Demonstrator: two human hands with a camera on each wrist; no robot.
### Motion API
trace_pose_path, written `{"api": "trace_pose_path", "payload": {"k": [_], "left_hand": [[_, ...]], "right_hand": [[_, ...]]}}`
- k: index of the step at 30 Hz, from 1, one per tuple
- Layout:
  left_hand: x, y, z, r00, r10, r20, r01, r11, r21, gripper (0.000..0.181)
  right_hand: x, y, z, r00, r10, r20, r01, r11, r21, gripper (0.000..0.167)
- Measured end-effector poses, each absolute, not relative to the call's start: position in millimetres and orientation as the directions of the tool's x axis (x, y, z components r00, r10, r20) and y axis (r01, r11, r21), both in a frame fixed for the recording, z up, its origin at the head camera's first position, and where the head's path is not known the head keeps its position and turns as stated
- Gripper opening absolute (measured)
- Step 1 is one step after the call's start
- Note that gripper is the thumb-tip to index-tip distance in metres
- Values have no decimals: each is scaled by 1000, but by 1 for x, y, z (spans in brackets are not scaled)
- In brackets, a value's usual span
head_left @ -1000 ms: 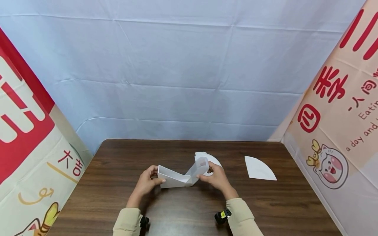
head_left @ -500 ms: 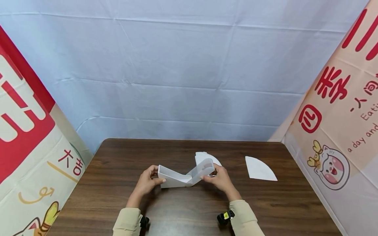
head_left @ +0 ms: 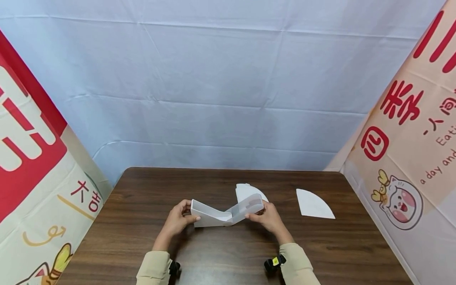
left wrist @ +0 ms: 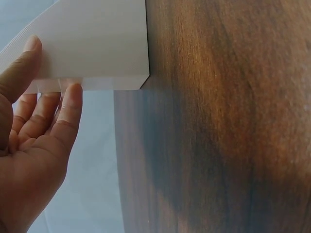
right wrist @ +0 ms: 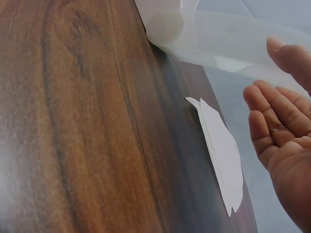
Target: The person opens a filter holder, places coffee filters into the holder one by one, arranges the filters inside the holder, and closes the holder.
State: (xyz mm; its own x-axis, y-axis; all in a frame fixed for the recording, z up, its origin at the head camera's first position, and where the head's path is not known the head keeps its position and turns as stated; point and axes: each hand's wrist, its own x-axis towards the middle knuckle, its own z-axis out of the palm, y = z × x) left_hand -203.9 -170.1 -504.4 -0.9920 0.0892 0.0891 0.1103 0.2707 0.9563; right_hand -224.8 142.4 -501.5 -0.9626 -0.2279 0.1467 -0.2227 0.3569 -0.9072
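Note:
A white filter paper box (head_left: 208, 221) with a translucent hinged lid (head_left: 246, 208) stands on the table in the head view, its lid swung out to the right. My left hand (head_left: 177, 219) grips the left end of the box, thumb on the near wall and fingers on the other side. On the lid's far end, my right hand (head_left: 270, 219) holds on between thumb and fingers. Behind the lid lies a stack of white coffee filter papers (head_left: 244, 191), partly covered by it. The right wrist view shows these filter papers (right wrist: 221, 160) below the lid (right wrist: 218, 36).
Another white filter paper (head_left: 314, 204) lies flat on the right of the dark wooden table (head_left: 356, 241). A pale cloth (head_left: 213, 79) hangs behind the table. Printed banners flank it on the left and right.
The lid has swung further out to the right and lower, with my right hand moving along with it. My left hand and the box body stay in place.

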Motion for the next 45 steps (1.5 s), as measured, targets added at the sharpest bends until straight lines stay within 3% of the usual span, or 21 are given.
{"api": "trace_pose_path", "payload": {"k": [11, 17, 26, 35, 45], "left_hand": [[-204, -169, -506, -992, 94, 86, 109, 274, 956, 33], [-216, -175, -529, -992, 81, 94, 113, 276, 954, 36], [-218, -181, -537, -984, 75, 165, 180, 311, 933, 37], [-218, -179, -539, -992, 72, 106, 123, 293, 948, 37], [-219, -177, -541, -991, 62, 116, 129, 282, 951, 36]], "right_hand": [[-225, 144, -505, -961, -236, 143, -218, 331, -918, 35], [-230, 146, -510, -955, -251, 160, -241, 336, -910, 37], [-246, 149, -516, -942, -306, 139, -307, 614, -727, 44], [-252, 151, -520, -923, -299, 242, -385, 718, -581, 28], [-261, 155, -520, -918, -302, 256, -391, 795, -465, 31]]}}
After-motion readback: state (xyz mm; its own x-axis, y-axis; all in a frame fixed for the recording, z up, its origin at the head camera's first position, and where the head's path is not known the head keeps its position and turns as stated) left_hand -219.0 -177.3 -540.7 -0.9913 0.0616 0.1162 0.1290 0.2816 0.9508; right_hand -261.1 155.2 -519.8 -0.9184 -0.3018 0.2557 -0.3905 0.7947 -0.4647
